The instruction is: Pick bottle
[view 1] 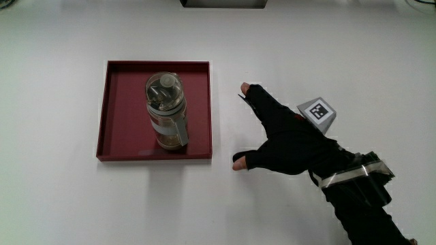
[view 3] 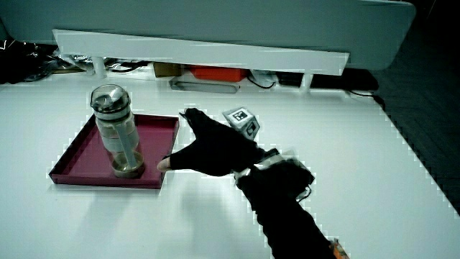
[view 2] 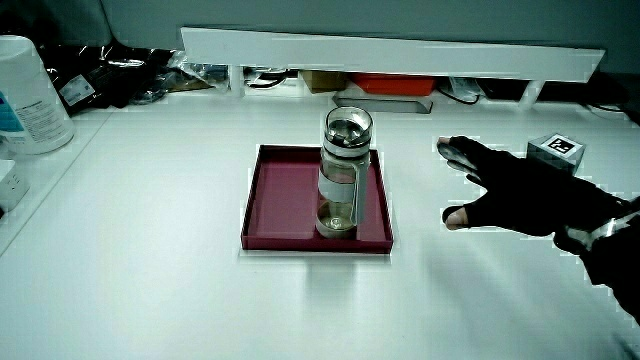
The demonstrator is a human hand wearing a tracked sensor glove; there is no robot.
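A clear bottle [view 1: 166, 111] with a transparent cap stands upright in a dark red tray [view 1: 114, 116]; both side views show the bottle [view 2: 343, 172] [view 3: 118, 132] too. The gloved hand [view 1: 286, 136] hovers over the bare table beside the tray, apart from the bottle, with thumb and forefinger spread wide and nothing held. A patterned cube [view 1: 318, 112] sits on its back. Both side views show the hand [view 2: 525, 190] [view 3: 212, 150] next to the tray's edge.
A low white partition [view 2: 390, 50] runs along the table's edge farthest from the person, with clutter under it. In a side view a large white container [view 2: 28, 92] stands near the table's corner. A dark object [view 1: 221, 3] lies by the partition.
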